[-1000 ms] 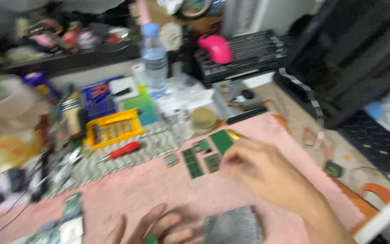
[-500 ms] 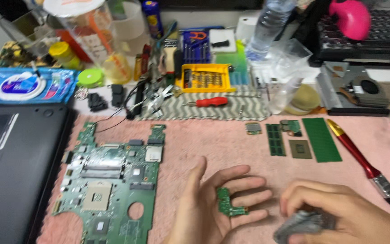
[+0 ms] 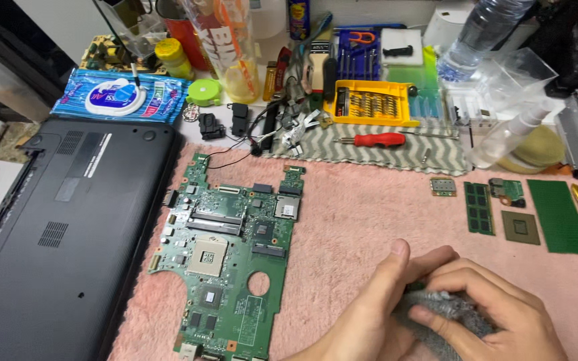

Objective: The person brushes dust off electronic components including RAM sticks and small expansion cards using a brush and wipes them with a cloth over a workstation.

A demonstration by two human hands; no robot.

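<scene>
My two hands meet low on the pink towel (image 3: pixel 369 214), at the bottom right. My right hand (image 3: pixel 503 321) presses a grey fibrous pad (image 3: pixel 446 309) against what my left hand (image 3: pixel 369 314) pinches. Only a dark green edge of that small circuit board (image 3: pixel 414 289) shows between the fingers. A large green laptop motherboard (image 3: pixel 229 254) lies flat on the towel to the left of my hands, untouched.
A black laptop base (image 3: pixel 55 227) lies at far left. On the towel's right sit a memory module (image 3: pixel 478 207), a square chip (image 3: pixel 520 227) and a plain green board (image 3: pixel 559 215). Behind are a red screwdriver (image 3: pixel 376 140), a yellow bit case (image 3: pixel 369 103) and a spray bottle (image 3: pixel 510 134).
The view swung left and down onto the motherboard. My left hand, earlier open with the small board on its fingers, has closed, and my right hand brought the grey pad onto it.
</scene>
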